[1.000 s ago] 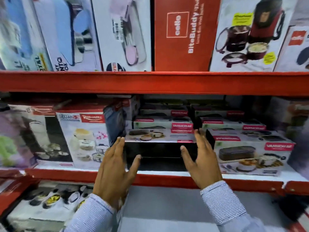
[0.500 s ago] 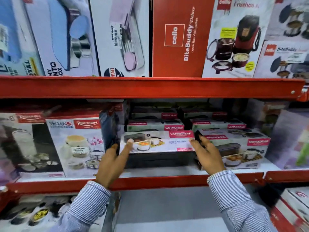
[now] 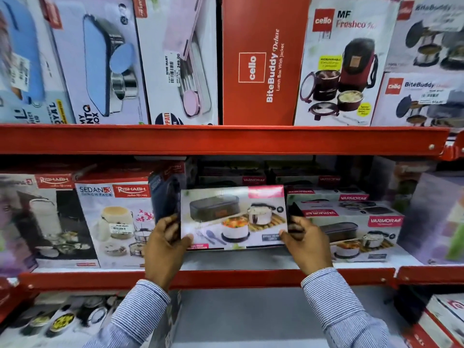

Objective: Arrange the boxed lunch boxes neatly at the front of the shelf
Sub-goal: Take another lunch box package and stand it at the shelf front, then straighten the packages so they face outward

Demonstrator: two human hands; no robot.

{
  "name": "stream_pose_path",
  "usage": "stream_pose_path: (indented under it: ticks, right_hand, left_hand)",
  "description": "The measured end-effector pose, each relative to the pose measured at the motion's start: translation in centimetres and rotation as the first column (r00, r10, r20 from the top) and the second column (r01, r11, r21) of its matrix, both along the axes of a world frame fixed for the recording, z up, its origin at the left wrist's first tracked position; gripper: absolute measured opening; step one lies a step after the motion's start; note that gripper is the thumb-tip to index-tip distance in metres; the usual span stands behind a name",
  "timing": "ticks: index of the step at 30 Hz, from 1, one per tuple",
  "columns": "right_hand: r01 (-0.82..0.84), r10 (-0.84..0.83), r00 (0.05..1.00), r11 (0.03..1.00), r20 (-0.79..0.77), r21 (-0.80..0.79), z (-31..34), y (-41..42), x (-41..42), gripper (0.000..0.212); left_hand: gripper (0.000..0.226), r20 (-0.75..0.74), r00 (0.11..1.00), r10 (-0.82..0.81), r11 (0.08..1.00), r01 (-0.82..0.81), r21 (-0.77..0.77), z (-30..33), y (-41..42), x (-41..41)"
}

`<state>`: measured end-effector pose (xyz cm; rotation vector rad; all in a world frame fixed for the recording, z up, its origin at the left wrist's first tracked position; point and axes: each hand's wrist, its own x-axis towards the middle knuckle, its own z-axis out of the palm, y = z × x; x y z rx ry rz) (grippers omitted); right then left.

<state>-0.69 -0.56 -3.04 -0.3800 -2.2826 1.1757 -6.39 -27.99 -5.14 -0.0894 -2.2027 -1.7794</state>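
1. Red metal store shelf (image 3: pixel 226 277), white deck, shop aisle.
2. Left hand (image 3: pixel 164 243) at 9 o'clock and right hand (image 3: pixel 307 243) at 3 o'clock clasp the Varmora lunch box carton (image 3: pixel 233 217), picture face forward, raised above the shelf front.
3. Rishabh Sedan-3 carton (image 3: pixel 113 222) at 9; second Varmora carton (image 3: pixel 361 234) at 3.

A Varmora boxed lunch box (image 3: pixel 233 218) stands tipped up on its long edge at the front of the middle red shelf (image 3: pixel 226 278), its picture face toward the camera: dark oblong case, steel container, bowl of food, cutlery. Just right, a matching box (image 3: pixel 356 232) lies flat. More Varmora boxes (image 3: pixel 326 194) sit stacked behind.
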Motion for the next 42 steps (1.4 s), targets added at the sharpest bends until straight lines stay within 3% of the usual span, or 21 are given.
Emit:
stream_pose_path:
  ticks: [3,9,14,21,29,42]
  right_hand:
    - [0.018,-0.019,0.999,0.998,0.033,0.053,-1.1,-0.2,-0.4,0.037]
    - [0.019,-0.028,0.993,0.997,0.116,0.081,-3.2,-0.4,-1.0,0.029]
    - [0.015,-0.026,0.991,0.996,0.133,0.088,-4.1,-0.4,-0.9,0.031]
    - [0.002,-0.011,0.994,0.996,0.106,0.084,-4.4,-0.4,-0.2,0.044]
    - [-0.049,0.045,0.994,0.998,0.097,0.038,-4.5,-0.6,0.3,0.045]
    - [-0.025,0.023,0.997,0.999,0.068,0.028,-5.6,-0.5,1.4,0.047]
  left_hand:
    - [0.059,0.023,1.0,0.001,0.996,-0.003,0.088,-1.2,0.4,-0.5]
    - [0.056,0.082,0.996,0.027,0.993,-0.036,0.109,-3.1,1.0,-1.0]
    - [0.05,0.094,0.995,0.043,0.996,-0.05,0.068,-3.9,1.2,-1.0]
    - [0.065,0.086,0.994,0.062,0.998,-0.061,-0.014,-3.7,1.2,-0.6]
    - [0.049,-0.016,0.993,0.119,0.978,-0.12,-0.169,-3.4,1.1,0.3]
    - [0.047,-0.029,0.994,0.108,0.975,-0.111,-0.193,-4.0,-0.3,1.4]
